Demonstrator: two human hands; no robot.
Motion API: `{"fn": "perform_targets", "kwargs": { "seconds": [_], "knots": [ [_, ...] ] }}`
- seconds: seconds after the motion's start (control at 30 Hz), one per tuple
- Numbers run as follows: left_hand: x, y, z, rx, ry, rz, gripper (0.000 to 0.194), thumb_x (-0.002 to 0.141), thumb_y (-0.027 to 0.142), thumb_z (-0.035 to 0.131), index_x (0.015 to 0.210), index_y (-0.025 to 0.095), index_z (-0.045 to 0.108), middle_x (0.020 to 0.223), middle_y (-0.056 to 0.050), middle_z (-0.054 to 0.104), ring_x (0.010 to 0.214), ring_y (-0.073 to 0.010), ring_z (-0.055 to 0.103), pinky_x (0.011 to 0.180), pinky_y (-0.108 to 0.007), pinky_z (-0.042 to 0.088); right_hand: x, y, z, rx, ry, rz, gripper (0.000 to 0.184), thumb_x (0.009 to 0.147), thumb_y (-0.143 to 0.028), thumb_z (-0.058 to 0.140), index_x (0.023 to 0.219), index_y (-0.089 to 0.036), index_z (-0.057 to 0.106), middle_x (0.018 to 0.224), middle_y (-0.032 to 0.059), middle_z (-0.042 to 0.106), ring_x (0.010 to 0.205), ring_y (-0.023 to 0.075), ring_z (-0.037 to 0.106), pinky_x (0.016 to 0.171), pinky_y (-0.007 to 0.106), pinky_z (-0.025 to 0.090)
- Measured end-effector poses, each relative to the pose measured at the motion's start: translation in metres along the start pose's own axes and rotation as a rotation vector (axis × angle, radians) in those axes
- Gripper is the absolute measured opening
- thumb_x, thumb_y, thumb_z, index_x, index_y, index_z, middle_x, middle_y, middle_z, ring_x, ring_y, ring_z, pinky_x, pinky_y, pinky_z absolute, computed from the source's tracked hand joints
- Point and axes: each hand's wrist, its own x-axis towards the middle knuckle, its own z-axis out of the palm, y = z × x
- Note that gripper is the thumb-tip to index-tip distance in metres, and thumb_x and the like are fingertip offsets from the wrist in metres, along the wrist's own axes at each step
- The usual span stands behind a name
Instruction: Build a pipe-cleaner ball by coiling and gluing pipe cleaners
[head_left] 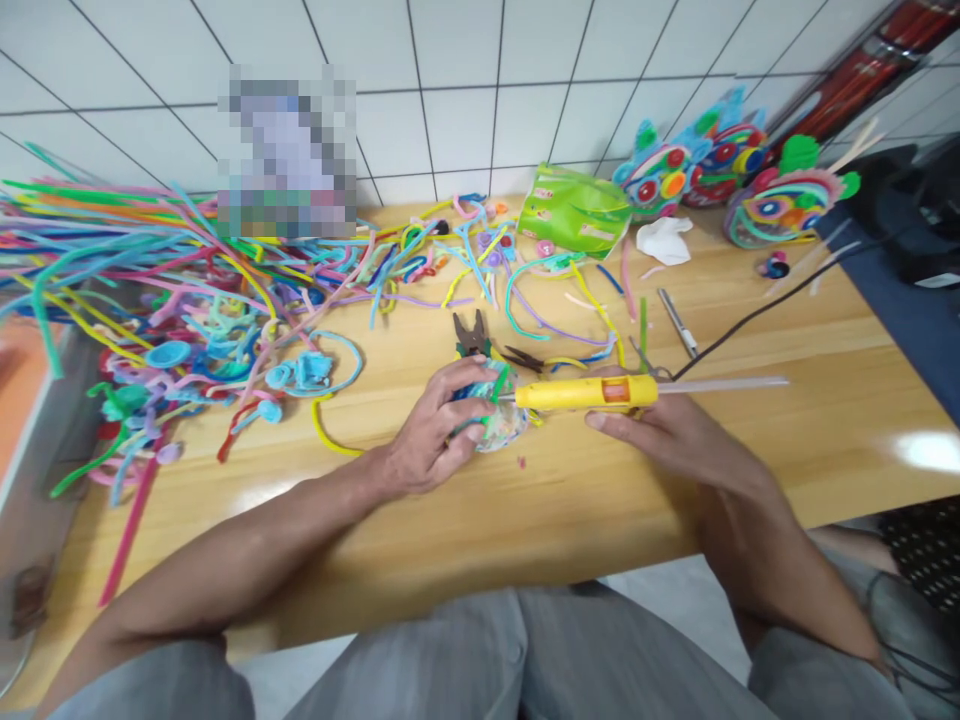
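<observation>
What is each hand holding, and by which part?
The right hand holds the glue gun by its rear; the left hand holds the craft piece by its left side.

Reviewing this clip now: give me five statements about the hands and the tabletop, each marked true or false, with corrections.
1. The right hand holds the yellow glue gun. True.
2. The left hand grips the pliers. False: it holds a small craft piece; the pliers lie just beyond it.
3. A clear stick juts from the glue gun's rear end. True.
4. The white crumpled piece lies left of the green packet in the picture. False: the white crumpled piece lies to the right of the green packet.
5. The tiled wall stands behind the table. True.
</observation>
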Motion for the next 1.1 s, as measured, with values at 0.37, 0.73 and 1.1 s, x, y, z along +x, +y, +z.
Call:
{"fn": "perform_targets", "kwargs": {
  "seconds": [0.37,0.73,1.1],
  "knots": [
    [0.001,0.0,-0.001,0.004,-0.008,-0.002,0.028,0.109,0.024,0.047,0.136,0.026,0.051,0.145,-0.015,0.054,0.148,-0.0304,0.049,0.118,-0.061,0.051,0.001,-0.004,0.002,0.019,0.021,-0.052,0.031,0.102,-0.046,0.056,0.107,-0.022,0.075,0.105,0.0055,0.08,0.094,0.0272,0.074,0.085,0.038,0.061],
    [0.001,0.0,-0.001,-0.002,-0.001,-0.011,0.025,0.109,0.025,0.048,0.134,0.026,0.053,0.145,-0.015,0.055,0.148,-0.0303,0.05,0.118,-0.062,0.05,-0.001,-0.01,0.002,-0.007,0.046,-0.037,0.023,0.101,-0.039,0.056,0.097,-0.022,0.07,0.091,0.0053,0.076,0.083,0.025,0.071,0.079,0.036,0.059],
    [0.002,0.0,-0.001,-0.026,0.004,-0.003,0.026,0.108,0.024,0.049,0.134,0.025,0.054,0.145,-0.015,0.055,0.148,-0.0307,0.049,0.118,-0.062,0.05,0.0,-0.011,0.002,-0.01,0.046,-0.022,0.02,0.1,-0.039,0.056,0.099,-0.023,0.069,0.093,0.0054,0.076,0.082,0.0243,0.07,0.078,0.035,0.058]
  ]
}}
